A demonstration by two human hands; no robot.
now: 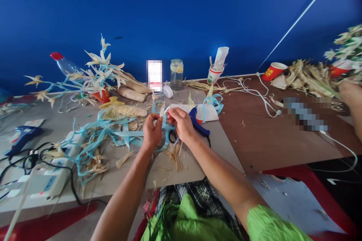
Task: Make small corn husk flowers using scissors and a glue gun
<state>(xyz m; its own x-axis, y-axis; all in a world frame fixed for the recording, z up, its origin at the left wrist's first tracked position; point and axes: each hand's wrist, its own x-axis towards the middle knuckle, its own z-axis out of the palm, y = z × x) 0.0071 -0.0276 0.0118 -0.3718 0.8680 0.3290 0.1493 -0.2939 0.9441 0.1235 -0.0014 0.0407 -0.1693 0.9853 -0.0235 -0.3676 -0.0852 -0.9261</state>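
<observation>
My left hand point(152, 130) is closed in a pinch on a pale piece of dried corn husk point(162, 109), which points upward. Close beside it, the fingers of my right hand point(182, 123) pinch a small white strip point(166, 110). The two hands almost meet over the table's front middle. Light blue ribbon point(128, 134) lies around and left of them. Just right of my right hand is a blue glue gun point(200, 123), partly over a white sheet point(211, 115). Dark-handled scissors point(172, 136) show between my forearms, partly hidden.
Left are husk flowers on blue stems point(98, 60), another glue gun point(26, 135) and a corded power strip point(55, 177). A glass jar point(177, 75), lit screen point(155, 75) and paper cup point(214, 76) stand behind. Another person's hand point(352, 96) is at right, near a husk pile point(308, 77).
</observation>
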